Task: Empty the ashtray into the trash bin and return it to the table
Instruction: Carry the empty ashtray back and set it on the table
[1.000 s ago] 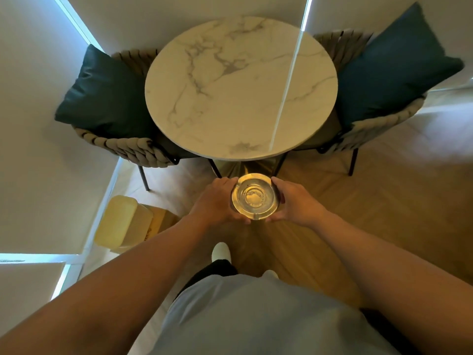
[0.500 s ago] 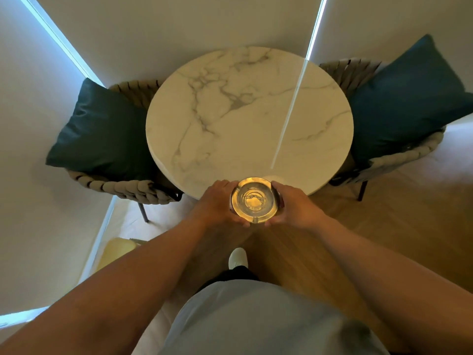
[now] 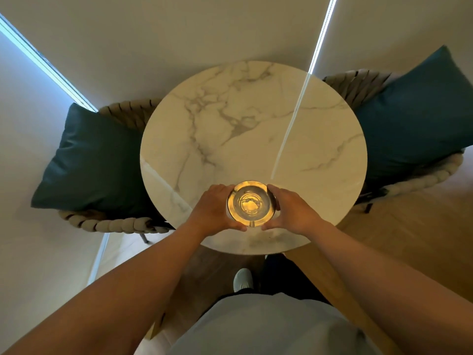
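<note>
A round glass ashtray (image 3: 252, 203) with a golden glow is held upright over the near part of the round white marble table (image 3: 256, 129). My left hand (image 3: 213, 210) grips its left side and my right hand (image 3: 294, 210) grips its right side. The bowl of the ashtray looks clear, with only glints in the glass. I cannot tell whether the ashtray touches the tabletop. The trash bin is not in view.
A woven chair with a dark teal cushion (image 3: 89, 162) stands left of the table and another with a teal cushion (image 3: 419, 124) stands right. Walls close in behind and to the left. Wooden floor (image 3: 409, 226) lies to the right; my white shoe (image 3: 243, 279) is below the table edge.
I have stepped toward the table. The ashtray, held in both hands, has moved from over the floor to over the table's near part. The yellowish bin at lower left has left the view.
</note>
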The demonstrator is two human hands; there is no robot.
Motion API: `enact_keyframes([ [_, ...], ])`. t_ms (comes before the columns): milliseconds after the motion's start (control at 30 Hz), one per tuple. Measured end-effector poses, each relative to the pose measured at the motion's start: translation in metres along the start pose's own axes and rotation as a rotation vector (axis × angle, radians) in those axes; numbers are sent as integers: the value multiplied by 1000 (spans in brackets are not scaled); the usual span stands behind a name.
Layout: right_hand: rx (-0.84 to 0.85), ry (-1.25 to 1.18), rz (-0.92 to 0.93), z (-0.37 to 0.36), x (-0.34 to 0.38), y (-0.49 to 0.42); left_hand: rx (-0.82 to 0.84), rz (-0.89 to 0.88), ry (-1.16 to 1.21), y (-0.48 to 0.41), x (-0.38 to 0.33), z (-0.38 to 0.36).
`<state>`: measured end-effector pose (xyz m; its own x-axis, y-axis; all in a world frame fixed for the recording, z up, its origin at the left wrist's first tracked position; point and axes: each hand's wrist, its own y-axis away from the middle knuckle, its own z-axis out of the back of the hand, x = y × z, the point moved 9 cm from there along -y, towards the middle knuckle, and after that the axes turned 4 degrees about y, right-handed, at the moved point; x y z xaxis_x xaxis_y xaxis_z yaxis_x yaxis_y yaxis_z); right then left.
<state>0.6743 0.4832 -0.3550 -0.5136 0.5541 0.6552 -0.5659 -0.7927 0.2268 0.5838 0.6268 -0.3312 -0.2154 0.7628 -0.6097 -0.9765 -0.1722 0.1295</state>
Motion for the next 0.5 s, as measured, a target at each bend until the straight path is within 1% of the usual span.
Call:
enact_keyframes([
  [200, 36, -22, 0, 20, -19, -43, 18, 84, 1, -48, 7, 6],
  [500, 78, -25, 5, 40, -45, -107, -1, 160, -2, -108, 26, 9],
])
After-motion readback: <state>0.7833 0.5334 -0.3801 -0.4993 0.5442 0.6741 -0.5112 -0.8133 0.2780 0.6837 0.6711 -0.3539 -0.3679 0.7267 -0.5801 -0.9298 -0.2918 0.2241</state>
